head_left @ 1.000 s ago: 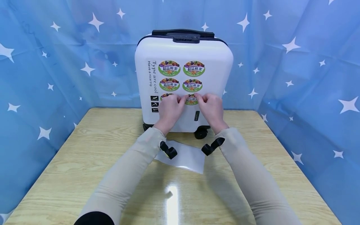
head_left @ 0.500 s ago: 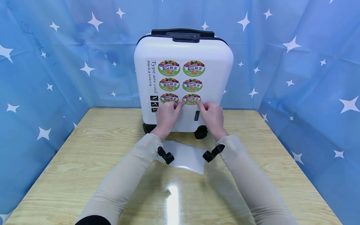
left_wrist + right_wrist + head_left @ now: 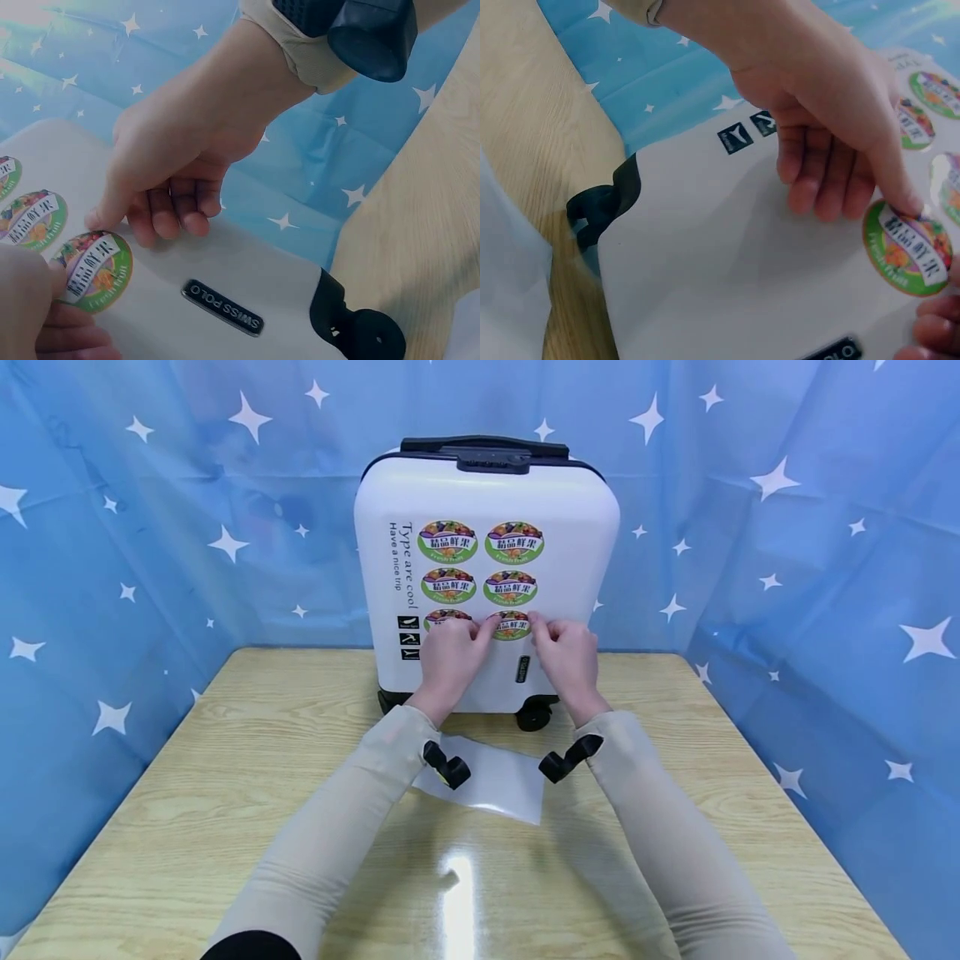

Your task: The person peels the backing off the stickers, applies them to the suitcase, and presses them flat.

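Note:
A white suitcase (image 3: 480,493) stands upright on the table, bearing several oval fruit stickers in two columns. My left hand (image 3: 450,658) and right hand (image 3: 568,660) flank the lower right sticker (image 3: 513,627). In the right wrist view, my left thumb (image 3: 896,180) presses that sticker's edge while the other fingers bend loosely. The left wrist view has my right thumb (image 3: 109,206) at the opposite edge of the same sticker (image 3: 101,274), its other fingers also loosely bent. The lower left sticker (image 3: 444,617) is partly covered by my left hand.
A glossy white sheet (image 3: 495,781) lies on the wooden table (image 3: 300,735) in front of the suitcase, under my forearms. Black wheels (image 3: 534,713) support the suitcase. Blue star-patterned curtains (image 3: 150,560) enclose the back and both sides.
Both hands slid down along the lower right sticker by half a second ago, then came back up to its upper part. The suitcase and sheet stay in place.

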The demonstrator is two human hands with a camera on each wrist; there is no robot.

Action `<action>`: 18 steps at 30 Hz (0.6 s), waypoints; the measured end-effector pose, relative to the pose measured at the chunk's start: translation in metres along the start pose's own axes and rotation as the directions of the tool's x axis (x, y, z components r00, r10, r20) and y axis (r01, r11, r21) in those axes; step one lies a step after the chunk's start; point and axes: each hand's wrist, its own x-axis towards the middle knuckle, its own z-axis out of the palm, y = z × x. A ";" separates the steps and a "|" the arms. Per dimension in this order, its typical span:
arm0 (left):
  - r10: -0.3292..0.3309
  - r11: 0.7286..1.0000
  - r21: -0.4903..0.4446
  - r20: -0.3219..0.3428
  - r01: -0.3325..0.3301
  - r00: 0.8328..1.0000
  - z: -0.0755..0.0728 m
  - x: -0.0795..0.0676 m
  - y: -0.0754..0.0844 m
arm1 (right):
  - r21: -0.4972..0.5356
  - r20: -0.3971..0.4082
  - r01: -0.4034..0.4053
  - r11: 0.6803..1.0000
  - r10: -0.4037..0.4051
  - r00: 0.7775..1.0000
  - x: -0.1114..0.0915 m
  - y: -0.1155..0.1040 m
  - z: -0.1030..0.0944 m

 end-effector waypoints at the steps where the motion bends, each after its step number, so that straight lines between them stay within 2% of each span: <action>1: -0.007 1.000 0.002 0.008 0.007 1.000 0.001 0.000 0.000 | 0.006 0.006 -0.007 1.000 0.007 1.000 0.000 0.001 0.001; 10: -0.055 0.998 -0.025 0.022 0.056 0.998 0.008 -0.008 -0.007 | 0.026 0.016 -0.028 0.999 0.028 0.999 -0.008 0.008 0.006; 18: -0.085 0.992 -0.094 0.034 0.088 0.996 0.014 -0.017 -0.015 | 0.036 0.066 -0.058 0.998 0.056 0.996 -0.015 0.014 0.010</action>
